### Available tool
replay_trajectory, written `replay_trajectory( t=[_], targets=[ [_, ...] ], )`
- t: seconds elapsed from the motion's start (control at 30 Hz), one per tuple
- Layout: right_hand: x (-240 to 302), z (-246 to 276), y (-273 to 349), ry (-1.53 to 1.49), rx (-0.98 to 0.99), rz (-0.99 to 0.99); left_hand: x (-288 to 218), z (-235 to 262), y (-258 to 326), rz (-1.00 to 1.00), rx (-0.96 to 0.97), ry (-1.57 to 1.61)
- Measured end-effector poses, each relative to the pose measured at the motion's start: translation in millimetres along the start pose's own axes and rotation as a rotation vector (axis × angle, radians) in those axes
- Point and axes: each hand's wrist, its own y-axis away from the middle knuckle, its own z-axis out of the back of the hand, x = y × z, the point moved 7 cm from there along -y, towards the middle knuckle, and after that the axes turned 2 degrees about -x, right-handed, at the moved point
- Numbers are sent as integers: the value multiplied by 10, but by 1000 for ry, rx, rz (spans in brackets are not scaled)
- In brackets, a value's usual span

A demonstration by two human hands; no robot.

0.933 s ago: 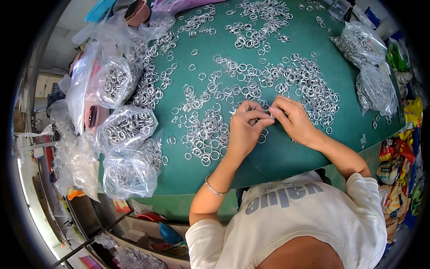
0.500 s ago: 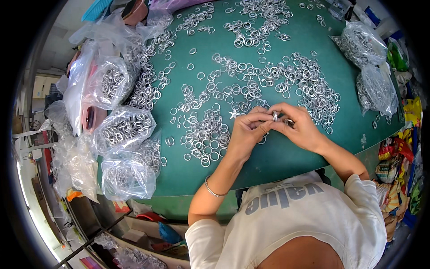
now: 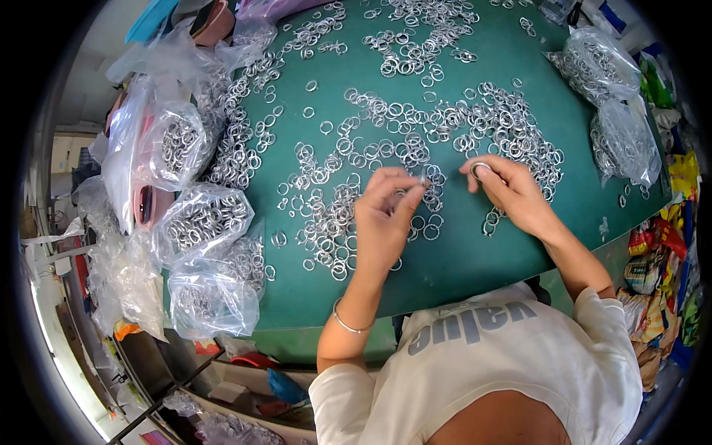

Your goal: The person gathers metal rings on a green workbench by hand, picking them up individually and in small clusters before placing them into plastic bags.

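My left hand (image 3: 383,219), a little smeared by motion, pinches a small silver ring (image 3: 423,180) between thumb and fingertips. To its right, my right hand (image 3: 517,196) is closed with another silver ring (image 3: 479,169) at its thumb and forefinger. The two hands are apart above the green tabletop (image 3: 460,256). Beside and partly under my left hand lies a loose heap of silver rings (image 3: 337,230). A denser heap (image 3: 512,130) spreads beyond my right hand, and a few rings (image 3: 492,221) lie just below its fingers.
Clear plastic bags of rings (image 3: 208,222) crowd the table's left side, next to a pink container (image 3: 152,204). Two more bags (image 3: 623,141) lie at the right edge. Further rings (image 3: 426,48) cover the far side. Colourful packages (image 3: 653,274) stand off the right edge.
My hands were together at one ring piece; now they have parted. The left moved leftward with a ring, and the right moved slightly right and up with another.
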Motion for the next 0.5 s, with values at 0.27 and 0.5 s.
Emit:
replay_trajectory(
  t=[0.27, 0.5],
  targets=[
    [103, 49, -473, 131, -9, 203, -89, 83, 13, -266, -36, -663],
    [152, -330, -816, 846, 49, 483, 273, 124, -29, 300, 80, 328]
  ],
)
